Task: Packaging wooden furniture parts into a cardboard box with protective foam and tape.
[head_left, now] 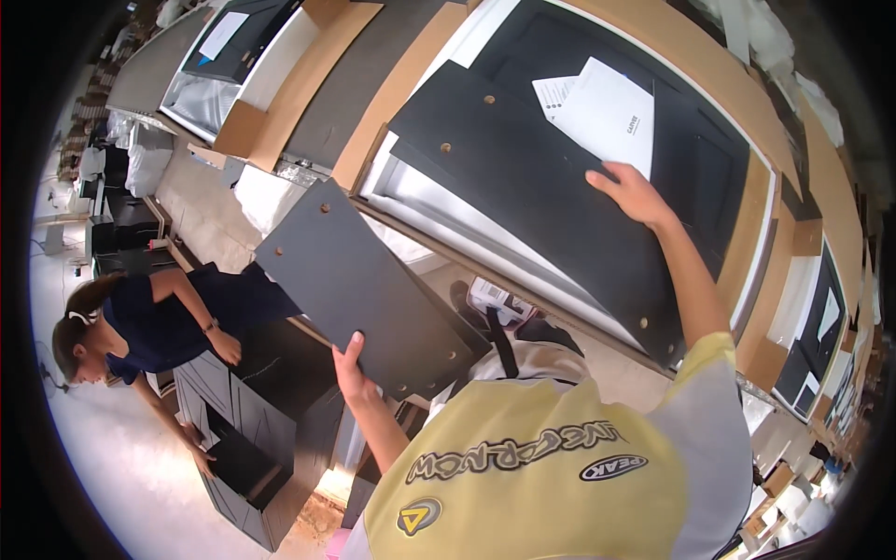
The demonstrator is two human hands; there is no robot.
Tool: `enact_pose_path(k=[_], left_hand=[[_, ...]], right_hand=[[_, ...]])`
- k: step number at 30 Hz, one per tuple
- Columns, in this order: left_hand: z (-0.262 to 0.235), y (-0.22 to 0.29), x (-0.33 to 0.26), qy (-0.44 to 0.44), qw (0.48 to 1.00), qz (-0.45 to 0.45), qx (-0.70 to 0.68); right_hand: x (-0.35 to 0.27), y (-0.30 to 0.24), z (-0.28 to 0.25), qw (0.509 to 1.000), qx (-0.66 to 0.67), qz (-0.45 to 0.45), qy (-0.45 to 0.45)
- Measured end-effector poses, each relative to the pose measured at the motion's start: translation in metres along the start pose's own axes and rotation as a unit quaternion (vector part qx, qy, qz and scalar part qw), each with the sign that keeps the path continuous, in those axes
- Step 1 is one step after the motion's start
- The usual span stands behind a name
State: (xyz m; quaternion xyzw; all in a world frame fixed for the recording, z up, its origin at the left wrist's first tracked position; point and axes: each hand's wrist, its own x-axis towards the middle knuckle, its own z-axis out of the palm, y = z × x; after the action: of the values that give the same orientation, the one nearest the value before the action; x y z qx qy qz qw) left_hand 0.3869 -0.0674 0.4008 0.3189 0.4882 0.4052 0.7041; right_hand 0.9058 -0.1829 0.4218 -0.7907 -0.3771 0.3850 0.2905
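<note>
My left hand (360, 378) grips the edge of a flat dark grey board (359, 280), thumb on its face and the other fingers hidden behind it. Round holes sit near the ends of this board, which is held tilted to my left. My right hand (637, 194) holds a second dark grey board (523, 177) by its far edge, also drilled with round holes. That board slants across an open cardboard box (761, 219) with white foam lining (392, 182). Beside my right fingers, a white paper leaflet (611, 117) lies on a black panel (705, 163) in the box.
On the left a co-worker in dark clothes (154, 313) bends over a dark cabinet-like piece (266, 429). Another open box (247, 126) with a black item stands at the far left, and more open boxes (793, 336) line the right. Plastic wrapping (149, 159) lies at left.
</note>
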Motion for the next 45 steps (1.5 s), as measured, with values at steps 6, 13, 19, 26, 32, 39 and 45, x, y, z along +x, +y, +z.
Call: enact_pose_path(k=[6,13,19,26,32,39,45], left_hand=[[-0.008,-0.012,0.002,0.002,1.0,-0.015,-0.016],[-0.035,-0.013,0.021,0.023,0.999,-0.034,-0.023],[-0.037,-0.021,0.038,0.01,0.997,-0.057,-0.043],[-0.03,-0.03,0.019,0.053,0.997,-0.057,-0.027],[0.003,-0.033,0.001,0.073,0.997,-0.021,-0.026],[-0.009,-0.03,-0.025,0.065,0.996,0.002,-0.052],[-0.017,-0.027,-0.021,0.088,0.994,-0.016,-0.062]], right_hand=[[0.026,0.001,-0.01,0.993,0.083,-0.064,-0.056],[0.017,0.032,0.008,0.985,0.097,-0.083,-0.113],[0.009,0.038,0.003,0.987,0.102,-0.043,-0.117],[-0.014,0.007,0.043,0.962,-0.221,-0.061,0.149],[-0.022,0.034,0.036,0.89,-0.319,-0.174,0.276],[-0.014,0.028,0.033,0.903,-0.31,-0.234,0.185],[-0.006,0.022,0.048,0.882,-0.355,-0.238,0.198]])
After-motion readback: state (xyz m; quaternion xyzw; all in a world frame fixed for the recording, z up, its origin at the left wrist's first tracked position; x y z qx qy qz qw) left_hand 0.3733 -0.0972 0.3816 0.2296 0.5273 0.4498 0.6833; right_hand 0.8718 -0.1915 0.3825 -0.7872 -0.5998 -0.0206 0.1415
